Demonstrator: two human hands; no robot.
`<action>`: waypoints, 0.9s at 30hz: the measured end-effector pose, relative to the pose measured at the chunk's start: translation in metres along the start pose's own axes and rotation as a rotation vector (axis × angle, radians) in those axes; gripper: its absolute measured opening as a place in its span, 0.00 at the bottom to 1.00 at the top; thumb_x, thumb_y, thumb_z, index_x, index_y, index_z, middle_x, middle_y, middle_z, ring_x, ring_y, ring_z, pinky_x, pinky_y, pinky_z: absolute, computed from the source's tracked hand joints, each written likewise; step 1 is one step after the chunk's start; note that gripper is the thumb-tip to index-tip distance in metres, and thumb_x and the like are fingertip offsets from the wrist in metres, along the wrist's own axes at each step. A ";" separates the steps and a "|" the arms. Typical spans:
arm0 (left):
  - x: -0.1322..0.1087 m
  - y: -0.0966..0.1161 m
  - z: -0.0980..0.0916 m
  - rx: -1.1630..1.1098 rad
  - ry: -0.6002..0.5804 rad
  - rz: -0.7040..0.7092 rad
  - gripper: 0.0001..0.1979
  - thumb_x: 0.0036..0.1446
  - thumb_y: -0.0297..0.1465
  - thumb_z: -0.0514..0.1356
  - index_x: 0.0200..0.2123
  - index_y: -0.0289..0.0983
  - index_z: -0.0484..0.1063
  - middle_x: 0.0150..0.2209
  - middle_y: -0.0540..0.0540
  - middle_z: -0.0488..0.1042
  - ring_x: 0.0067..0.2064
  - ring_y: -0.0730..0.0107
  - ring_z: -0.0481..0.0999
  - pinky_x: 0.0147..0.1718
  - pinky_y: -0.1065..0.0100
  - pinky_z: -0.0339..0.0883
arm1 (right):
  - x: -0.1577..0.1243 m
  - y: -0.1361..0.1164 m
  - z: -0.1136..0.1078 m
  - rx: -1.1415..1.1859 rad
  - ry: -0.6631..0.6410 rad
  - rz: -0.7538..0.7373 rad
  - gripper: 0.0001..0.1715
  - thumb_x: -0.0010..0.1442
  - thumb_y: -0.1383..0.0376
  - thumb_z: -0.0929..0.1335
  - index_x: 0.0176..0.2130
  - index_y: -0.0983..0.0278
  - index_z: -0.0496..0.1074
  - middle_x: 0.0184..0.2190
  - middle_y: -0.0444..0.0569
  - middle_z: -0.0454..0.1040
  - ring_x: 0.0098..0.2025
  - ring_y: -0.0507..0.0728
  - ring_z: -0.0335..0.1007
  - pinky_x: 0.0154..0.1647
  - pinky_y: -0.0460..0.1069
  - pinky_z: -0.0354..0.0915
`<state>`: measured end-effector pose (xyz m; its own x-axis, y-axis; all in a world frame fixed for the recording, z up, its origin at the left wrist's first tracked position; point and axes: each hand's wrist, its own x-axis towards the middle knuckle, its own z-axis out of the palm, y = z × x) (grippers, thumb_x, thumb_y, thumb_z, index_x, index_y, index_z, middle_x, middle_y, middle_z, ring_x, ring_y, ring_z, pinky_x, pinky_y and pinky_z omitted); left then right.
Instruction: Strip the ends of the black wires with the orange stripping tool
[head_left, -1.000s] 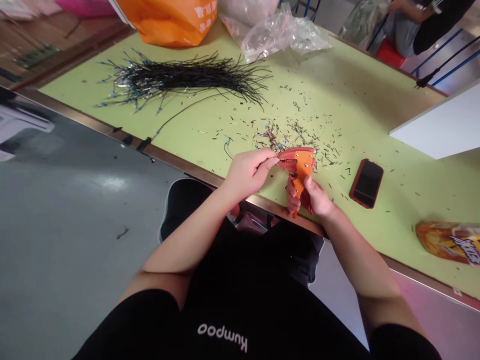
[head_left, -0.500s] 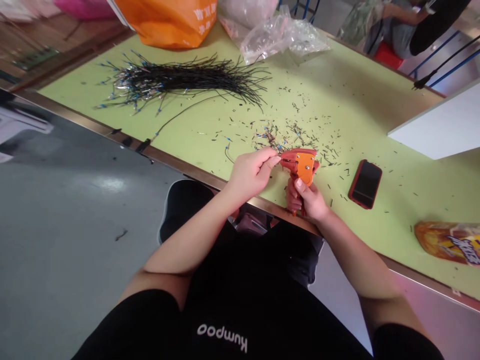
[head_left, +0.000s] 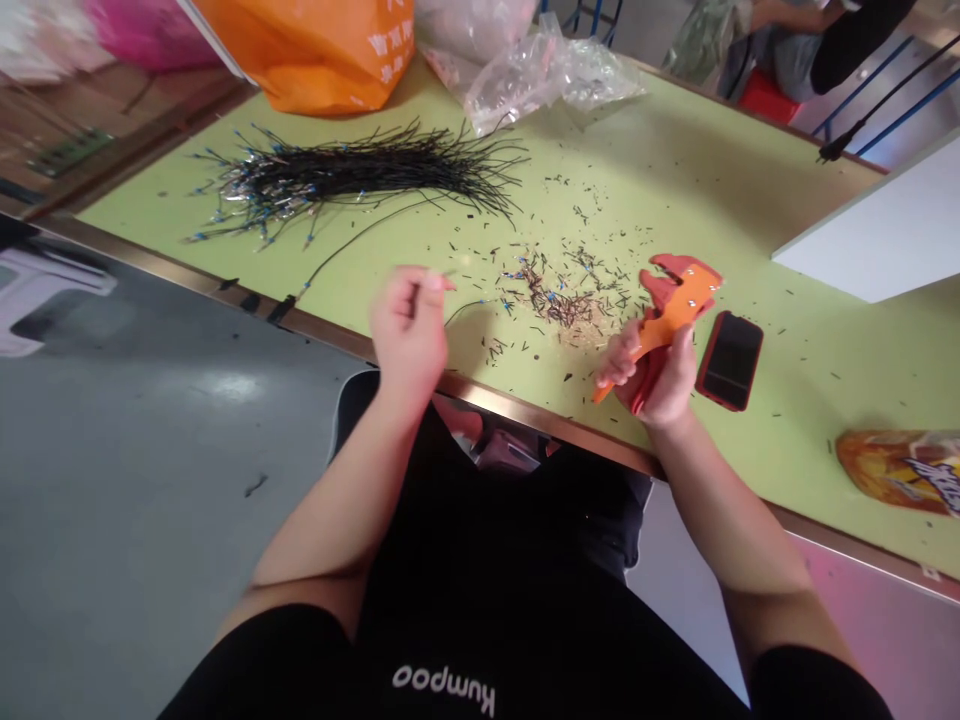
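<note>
My right hand (head_left: pixel 664 375) is wrapped around the handles of an orange and red wire stripper (head_left: pixel 686 300), its jaws apart with no wire between them. Left of it, my left hand (head_left: pixel 411 330) is closed in a pinch, slightly blurred, on a thin black wire (head_left: pixel 461 308). A short tip seems to poke out past the fingertips. The wire's other part curves out below the hand, ending near a blue terminal. Between the hands lies a scatter of black insulation scraps (head_left: pixel 562 300) with coppery bits. Beyond is a bundle of black wires (head_left: pixel 375 168) with blue terminals at the left ends.
A phone (head_left: pixel 733 360) in a red case lies right of the stripper, and a drink bottle (head_left: pixel 896 470) farther right. An orange bag (head_left: pixel 337 50) and clear plastic bags (head_left: pixel 525 80) stand at the back. A white panel (head_left: pixel 877 230) juts in at right. Another person sits beyond.
My left hand has moved left, carrying the wire away from the stripper. The right hand has shifted right and tilted the stripper, whose jaws now point up and left.
</note>
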<state>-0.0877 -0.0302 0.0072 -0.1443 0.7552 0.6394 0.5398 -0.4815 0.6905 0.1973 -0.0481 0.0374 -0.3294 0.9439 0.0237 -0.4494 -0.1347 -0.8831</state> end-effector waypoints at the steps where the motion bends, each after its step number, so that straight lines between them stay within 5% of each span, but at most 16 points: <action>1: -0.003 0.008 0.002 0.011 0.007 -0.007 0.22 0.79 0.51 0.50 0.40 0.42 0.69 0.29 0.55 0.69 0.28 0.78 0.64 0.25 0.66 0.54 | 0.001 0.001 0.002 -0.025 -0.001 0.027 0.39 0.54 0.26 0.71 0.30 0.57 0.68 0.20 0.38 0.59 0.20 0.54 0.58 0.25 0.54 0.73; 8: -0.022 0.081 0.036 0.235 -0.299 0.000 0.19 0.78 0.40 0.50 0.37 0.39 0.75 0.24 0.51 0.74 0.27 0.71 0.72 0.27 0.66 0.55 | 0.003 0.015 0.013 -0.109 -0.125 0.137 0.42 0.51 0.24 0.70 0.33 0.58 0.71 0.22 0.42 0.66 0.25 0.59 0.70 0.32 0.57 0.77; 18: -0.021 0.091 0.053 0.155 -0.303 0.031 0.15 0.76 0.35 0.52 0.36 0.40 0.72 0.27 0.50 0.80 0.29 0.71 0.78 0.30 0.68 0.59 | 0.002 0.027 -0.004 -0.210 -0.112 0.183 0.46 0.50 0.21 0.67 0.37 0.58 0.72 0.29 0.49 0.73 0.35 0.63 0.77 0.29 0.55 0.75; 27: -0.023 0.098 0.050 0.029 -0.369 -0.087 0.13 0.76 0.36 0.53 0.38 0.40 0.71 0.24 0.52 0.79 0.25 0.72 0.75 0.30 0.69 0.63 | 0.002 0.033 -0.009 -0.196 -0.102 0.135 0.41 0.55 0.24 0.69 0.39 0.56 0.73 0.32 0.51 0.74 0.41 0.66 0.78 0.29 0.57 0.76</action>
<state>0.0098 -0.0722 0.0430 0.1151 0.9047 0.4103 0.5623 -0.3998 0.7238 0.1888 -0.0478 0.0038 -0.4619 0.8847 -0.0627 -0.2295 -0.1875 -0.9551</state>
